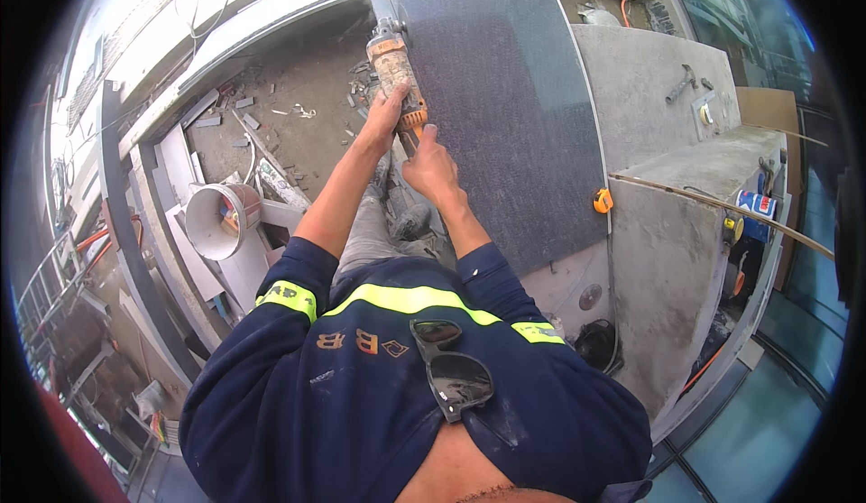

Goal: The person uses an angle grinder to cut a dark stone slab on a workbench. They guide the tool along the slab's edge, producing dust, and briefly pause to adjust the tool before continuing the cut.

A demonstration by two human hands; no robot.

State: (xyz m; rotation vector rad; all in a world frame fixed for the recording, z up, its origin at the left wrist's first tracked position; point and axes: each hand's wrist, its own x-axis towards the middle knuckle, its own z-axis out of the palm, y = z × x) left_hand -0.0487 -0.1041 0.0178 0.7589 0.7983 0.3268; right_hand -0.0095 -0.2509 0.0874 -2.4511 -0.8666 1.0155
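Here, near the top middle of the frame, a dusty orange grinder [391,63] is by the left edge of a big dark slab [514,124]. The left grip [383,117] is wrapped around its body, and the right grip [431,167] holds its back end. A white bucket [245,203] is at the middle left.

Dust-caked orange angle grinder [391,63], head foremost, at the left edge of a flat dark-grey slab [514,106].
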